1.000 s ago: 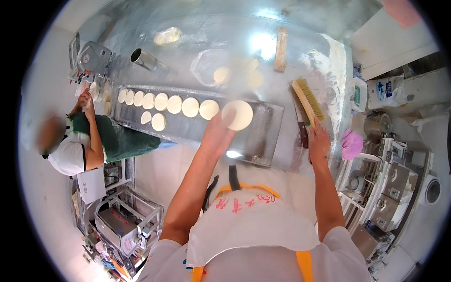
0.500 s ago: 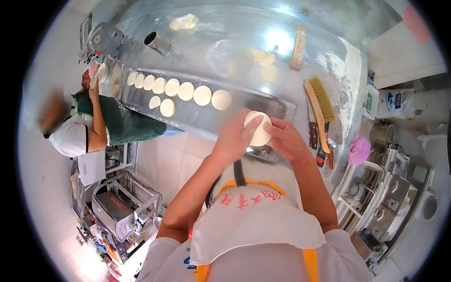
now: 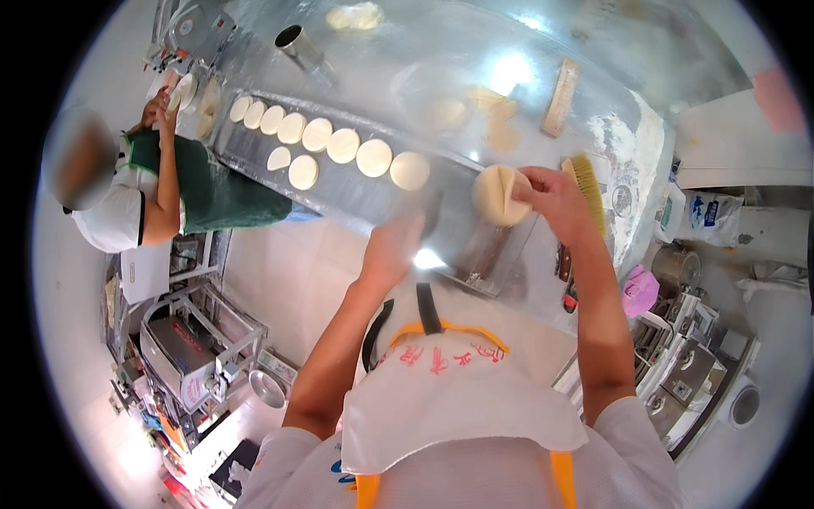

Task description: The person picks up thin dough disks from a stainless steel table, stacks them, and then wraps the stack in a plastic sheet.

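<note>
Between the thumb and fingers of my right hand [image 3: 560,204] is a pale dough round [image 3: 494,195] with a fold line across it, held above the right end of the metal tray [image 3: 352,204]. Apart from it, my left hand [image 3: 394,250] is at the tray's near edge; motion smears its fingers, and no dough shows in it. On the tray, a row of dough rounds [image 3: 342,146] runs along the far side. Nearer to me lie one more flat round [image 3: 303,172] and a smaller folded piece [image 3: 279,159].
Beyond the tray are a metal cylinder [image 3: 303,53], thin dough pieces [image 3: 502,119] and a wooden block [image 3: 560,97]. A bristle brush [image 3: 585,191] lies right of my right hand. At left, a co-worker in a green apron [image 3: 203,191] handles dough by a machine [image 3: 199,32].
My hands have come apart. The right one has carried the dough round up and to the right, while the left has let go of it and moved left and down.
</note>
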A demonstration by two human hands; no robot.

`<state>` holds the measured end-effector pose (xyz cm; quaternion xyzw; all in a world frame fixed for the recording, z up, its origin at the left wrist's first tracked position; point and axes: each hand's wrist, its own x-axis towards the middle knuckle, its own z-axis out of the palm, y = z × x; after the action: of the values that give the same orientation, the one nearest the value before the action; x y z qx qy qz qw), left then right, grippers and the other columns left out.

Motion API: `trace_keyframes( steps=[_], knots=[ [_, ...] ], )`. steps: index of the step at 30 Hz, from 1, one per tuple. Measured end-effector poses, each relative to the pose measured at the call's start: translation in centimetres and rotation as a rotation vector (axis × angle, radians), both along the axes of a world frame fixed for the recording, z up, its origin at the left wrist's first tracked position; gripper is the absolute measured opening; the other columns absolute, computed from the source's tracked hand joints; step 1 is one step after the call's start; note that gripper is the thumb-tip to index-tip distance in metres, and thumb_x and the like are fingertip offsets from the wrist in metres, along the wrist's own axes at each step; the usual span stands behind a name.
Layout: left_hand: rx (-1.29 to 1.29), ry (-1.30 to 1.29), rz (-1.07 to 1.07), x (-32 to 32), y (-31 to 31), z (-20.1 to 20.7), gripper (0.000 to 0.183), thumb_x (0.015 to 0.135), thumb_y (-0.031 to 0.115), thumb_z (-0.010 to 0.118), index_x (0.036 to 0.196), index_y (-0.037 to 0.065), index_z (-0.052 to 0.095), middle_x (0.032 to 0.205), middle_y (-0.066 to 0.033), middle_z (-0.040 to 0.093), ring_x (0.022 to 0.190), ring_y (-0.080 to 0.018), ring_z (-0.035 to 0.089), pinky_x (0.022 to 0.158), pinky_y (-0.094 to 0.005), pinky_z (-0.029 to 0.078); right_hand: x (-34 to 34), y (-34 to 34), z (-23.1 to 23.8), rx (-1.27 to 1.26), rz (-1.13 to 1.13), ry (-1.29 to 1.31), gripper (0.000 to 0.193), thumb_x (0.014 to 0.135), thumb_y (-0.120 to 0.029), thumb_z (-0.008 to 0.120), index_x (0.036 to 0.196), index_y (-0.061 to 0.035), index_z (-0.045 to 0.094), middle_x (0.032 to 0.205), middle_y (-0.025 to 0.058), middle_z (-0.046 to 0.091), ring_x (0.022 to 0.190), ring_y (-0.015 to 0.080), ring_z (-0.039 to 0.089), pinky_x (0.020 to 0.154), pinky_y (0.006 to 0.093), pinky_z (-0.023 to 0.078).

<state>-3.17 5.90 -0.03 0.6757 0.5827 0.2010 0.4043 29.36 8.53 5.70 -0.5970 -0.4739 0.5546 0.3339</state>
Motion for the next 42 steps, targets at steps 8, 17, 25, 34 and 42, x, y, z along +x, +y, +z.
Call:
trace_keyframes(
  steps=[8, 17, 25, 34, 42],
  knots=[
    [0.178, 0.066, 0.028, 3.8, 5.7, 6.8, 0.049, 0.114, 0.045, 0.054, 0.123, 0.001, 0.073, 0.116, -0.0212, 0.074, 0.108, -0.0348, 0.071, 0.095, -0.0463, 0.055, -2.0, 1.4, 2.5, 0.376, 0.515, -0.675, 0.031, 0.094, -0.021, 0.075, 0.118, -0.0015, 0.077, 0.101, 0.0201, 0.075, 0.093, 0.0383, 0.068, 0.086, 0.0444, 0.054],
    [-0.571, -0.685, -0.481, 4.1, 6.1, 6.3, 0.048, 0.107, 0.03, 0.068, 0.147, 0.003, 0.064, 0.141, -0.0105, 0.069, 0.131, -0.0234, 0.064, 0.115, -0.0384, 0.048, -5.4, 0.8, 8.0, 0.18, 0.522, -0.345, 0.03, 0.093, -0.02, 0.077, 0.117, -0.0021, 0.077, 0.095, 0.0138, 0.075, 0.091, 0.0316, 0.071, 0.085, 0.0397, 0.055],
    [-0.621, -0.696, 0.012, 4.7, 2.9, 5.9, 0.048, 0.103, 0.026, 0.075, 0.145, 0.006, 0.066, 0.129, -0.005, 0.074, 0.118, -0.0151, 0.068, 0.103, -0.0329, 0.055, -6.5, -4.9, -1.1, -0.31, -0.259, 0.657, 0.048, 0.109, -0.033, 0.069, 0.148, -0.005, 0.06, 0.136, 0.0098, 0.07, 0.118, 0.022, 0.07, 0.099, 0.0401, 0.059],
    [-0.64, -0.507, 0.099, 4.2, 1.8, 9.8, 0.049, 0.109, 0.042, 0.067, 0.141, 0.005, 0.065, 0.111, -0.0148, 0.077, 0.088, -0.0184, 0.077, 0.069, -0.0322, 0.062, -7.4, -5.7, 1.4, -0.34, -0.197, 0.657, 0.041, 0.109, -0.018, 0.068, 0.143, 0.0049, 0.063, 0.137, 0.0123, 0.071, 0.127, 0.0235, 0.069, 0.108, 0.0432, 0.058],
    [-0.724, -0.63, 0.295, -1.2, 2.6, 2.3, 0.043, 0.113, 0.037, 0.061, 0.127, -0.003, 0.067, 0.104, -0.0146, 0.078, 0.088, -0.0224, 0.077, 0.077, -0.0336, 0.063, -2.6, -1.2, 0.9, -0.07, -0.229, -0.011, 0.039, 0.099, -0.016, 0.071, 0.13, 0.0071, 0.072, 0.112, 0.0105, 0.079, 0.102, 0.0165, 0.072, 0.09, 0.034, 0.058]
  ],
)
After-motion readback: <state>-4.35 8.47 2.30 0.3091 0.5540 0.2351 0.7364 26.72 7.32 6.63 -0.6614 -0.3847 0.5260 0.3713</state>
